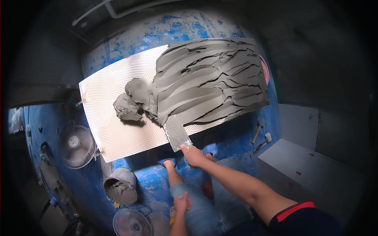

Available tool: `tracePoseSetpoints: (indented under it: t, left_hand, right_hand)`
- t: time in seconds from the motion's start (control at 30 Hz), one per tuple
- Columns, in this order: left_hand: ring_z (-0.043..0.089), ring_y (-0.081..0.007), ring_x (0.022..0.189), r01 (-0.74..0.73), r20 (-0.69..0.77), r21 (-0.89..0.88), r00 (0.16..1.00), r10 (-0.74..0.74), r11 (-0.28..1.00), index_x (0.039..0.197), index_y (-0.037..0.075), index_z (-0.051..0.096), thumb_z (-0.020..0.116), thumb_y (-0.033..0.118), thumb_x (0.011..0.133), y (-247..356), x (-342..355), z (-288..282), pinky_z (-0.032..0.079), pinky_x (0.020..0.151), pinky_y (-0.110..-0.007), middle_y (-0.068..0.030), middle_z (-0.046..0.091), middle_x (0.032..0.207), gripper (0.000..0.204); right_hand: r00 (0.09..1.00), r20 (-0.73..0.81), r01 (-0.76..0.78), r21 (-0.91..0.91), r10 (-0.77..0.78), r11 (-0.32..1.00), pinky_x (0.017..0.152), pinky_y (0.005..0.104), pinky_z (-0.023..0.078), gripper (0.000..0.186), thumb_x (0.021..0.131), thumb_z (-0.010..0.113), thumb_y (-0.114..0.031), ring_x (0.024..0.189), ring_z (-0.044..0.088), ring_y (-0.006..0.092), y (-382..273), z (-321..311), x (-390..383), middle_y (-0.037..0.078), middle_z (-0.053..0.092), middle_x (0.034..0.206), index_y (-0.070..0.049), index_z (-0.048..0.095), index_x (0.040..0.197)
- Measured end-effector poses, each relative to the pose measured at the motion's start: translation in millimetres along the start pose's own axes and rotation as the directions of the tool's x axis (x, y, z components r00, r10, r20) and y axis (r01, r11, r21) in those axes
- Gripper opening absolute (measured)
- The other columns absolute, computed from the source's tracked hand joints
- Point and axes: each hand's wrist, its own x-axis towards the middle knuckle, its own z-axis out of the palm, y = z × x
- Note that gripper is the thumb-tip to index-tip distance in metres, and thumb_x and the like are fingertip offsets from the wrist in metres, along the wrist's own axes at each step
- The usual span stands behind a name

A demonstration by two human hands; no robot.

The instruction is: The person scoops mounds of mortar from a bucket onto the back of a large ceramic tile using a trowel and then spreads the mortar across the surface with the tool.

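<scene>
The right hand (193, 155), just below the middle of the frame, is closed around the handle of a trowel (176, 133), whose flat blade points up and to the left and lies on the near edge of a large tile (106, 114). The tile lies ribbed side up across the middle of the frame, tilted, its pale grooved face bare on the left half. Grey mortar (212, 78) covers the right half in long smeared ridges, and a thick lump (132, 102) of it sits near the tile's centre, just left of the spread part. The trowel's tip touches the lower edge of the spread mortar. The left hand (182, 203), at the lower middle of the frame, rests on the person's knee, fingers loosely curled and holding nothing. The floor (157, 185) under the tile is blue and smeared. A bucket (120, 185) with mortar in it stands at the lower left, below the tile, with one fan (76, 146) to its upper left and another fan (132, 223) at the bottom edge. A hammer (258, 131) lies on the floor to the right of the tile, beside pale slabs (311, 169).
</scene>
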Motion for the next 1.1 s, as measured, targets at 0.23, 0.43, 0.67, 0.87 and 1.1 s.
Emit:
tracePoseSetpoints:
  t: [0.23, 0.43, 0.67, 0.87, 1.1]
  left_hand:
    - [0.049, -0.0194, 0.032, 0.006, 0.108, 0.102, 0.994, -0.017, 0.995, 0.070, -0.005, 0.059, 0.062, 0.037, 0.091, 36, 14, -97, 0.033, 0.029, -0.030, -0.0149, 0.057, 0.050, 0.047]
    - [0.046, -0.0184, 0.030, -0.023, 0.164, 0.220, 0.986, -0.014, 0.975, 0.064, -0.003, 0.058, 0.060, 0.039, 0.091, 49, 16, -118, 0.032, 0.030, -0.031, -0.0148, 0.057, 0.048, 0.050]
    - [0.045, -0.0184, 0.029, -0.058, 0.229, 0.284, 0.973, -0.009, 0.957, 0.061, -0.002, 0.057, 0.059, 0.038, 0.092, 47, 20, -110, 0.031, 0.030, -0.031, -0.0144, 0.056, 0.047, 0.050]
    - [0.046, -0.0185, 0.029, 0.009, 0.152, 0.196, 0.988, -0.039, 0.981, 0.065, -0.001, 0.057, 0.058, 0.038, 0.092, 47, 14, -109, 0.032, 0.030, -0.031, -0.0143, 0.058, 0.049, 0.048]
    - [0.047, -0.0170, 0.031, 0.004, 0.215, 0.175, 0.976, -0.042, 0.985, 0.068, -0.001, 0.058, 0.061, 0.043, 0.090, 43, 12, -82, 0.033, 0.031, -0.029, -0.0142, 0.057, 0.050, 0.050]
  right_hand:
    - [0.827, -0.502, -0.146, -0.625, -0.252, 0.766, 0.083, 0.0546, 0.046, 0.053, 0.093, 0.047, -0.051, 0.096, 0.058, 0.0488, 34, -159, -38, 0.030, 0.063, 0.098, 0.000, 0.055, 0.105]
    - [0.919, -0.304, -0.008, 0.619, 0.249, 0.785, 0.041, 0.0334, 0.046, 0.051, 0.092, 0.045, -0.061, 0.046, 0.050, 0.0159, 44, -96, -20, 0.006, 0.050, 0.065, -0.011, 0.046, 0.089]
    - [0.939, -0.257, 0.163, -0.246, -0.227, 0.955, 0.055, 0.0417, 0.051, 0.050, 0.096, 0.043, -0.052, 0.060, 0.063, 0.0324, 34, 36, -16, 0.019, 0.063, 0.073, -0.003, 0.056, 0.096]
    - [0.772, -0.561, -0.139, -0.608, -0.299, 0.782, 0.075, 0.0556, 0.050, 0.050, 0.091, 0.051, -0.050, 0.086, 0.062, 0.0492, 16, -134, -25, 0.031, 0.064, 0.090, -0.001, 0.056, 0.098]
    - [0.988, -0.120, 0.012, 0.687, 0.098, 0.727, 0.043, 0.0304, 0.042, 0.057, 0.089, 0.044, -0.068, 0.045, 0.044, 0.0126, -25, -113, 13, 0.003, 0.046, 0.063, -0.012, 0.044, 0.085]
